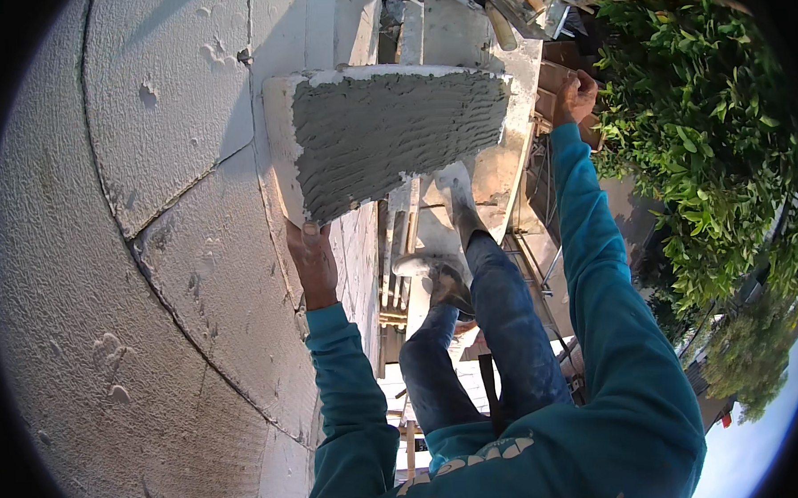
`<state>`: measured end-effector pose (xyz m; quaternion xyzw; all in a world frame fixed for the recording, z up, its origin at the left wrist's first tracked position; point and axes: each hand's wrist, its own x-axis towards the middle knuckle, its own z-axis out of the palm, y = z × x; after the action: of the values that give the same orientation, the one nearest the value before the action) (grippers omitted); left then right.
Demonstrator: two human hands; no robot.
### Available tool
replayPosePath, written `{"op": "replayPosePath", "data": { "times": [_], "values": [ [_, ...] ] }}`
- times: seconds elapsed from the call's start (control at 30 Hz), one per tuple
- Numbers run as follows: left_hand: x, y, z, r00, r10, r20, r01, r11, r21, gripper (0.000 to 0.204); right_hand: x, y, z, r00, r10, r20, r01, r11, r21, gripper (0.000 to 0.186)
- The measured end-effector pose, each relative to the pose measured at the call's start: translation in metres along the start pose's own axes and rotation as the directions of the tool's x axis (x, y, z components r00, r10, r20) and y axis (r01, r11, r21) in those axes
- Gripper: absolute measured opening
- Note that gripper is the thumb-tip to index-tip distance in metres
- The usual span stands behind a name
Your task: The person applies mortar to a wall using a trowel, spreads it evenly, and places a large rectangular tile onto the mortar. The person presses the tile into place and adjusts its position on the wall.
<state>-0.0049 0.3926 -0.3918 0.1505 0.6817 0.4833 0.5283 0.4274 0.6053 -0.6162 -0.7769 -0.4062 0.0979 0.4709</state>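
A pale block (280, 138) hangs in front of me, beside the wall. Grey mortar (394, 129) with wavy ridges covers most of its broad face. My left hand (313, 262) grips the block's lower left corner, its thumb on the near edge and its other fingers hidden behind. Off to the right, my right hand (576, 97) is raised apart from the block with its fingers curled closed. What it holds, if anything, I cannot make out.
A wall of large pale blocks (202, 231) with dark joints fills the left side. Below my dusty shoes (454, 189) lies a pale ledge (502, 169). Wooden-handled tools (501, 26) lie at the far end. A leafy bush (706, 138) stands at the right.
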Motion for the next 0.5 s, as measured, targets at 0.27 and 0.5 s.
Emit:
{"op": "replayPosePath", "data": {
  "times": [0.27, 0.5],
  "values": [
    [0.013, -0.020, -0.001, 0.999, -0.041, -0.027, 0.037, 0.989, -0.143, 0.067, -0.225, 0.038, -0.045, -0.145, 0.873, 0.465, -0.975, -0.206, 0.083, 0.075],
    [0.014, -0.020, 0.014, 0.999, 0.043, -0.032, -0.048, 0.974, -0.219, 0.060, -0.255, -0.033, -0.001, -0.022, 0.585, 0.811, -0.798, -0.499, 0.338, 0.087]
  ]
}}
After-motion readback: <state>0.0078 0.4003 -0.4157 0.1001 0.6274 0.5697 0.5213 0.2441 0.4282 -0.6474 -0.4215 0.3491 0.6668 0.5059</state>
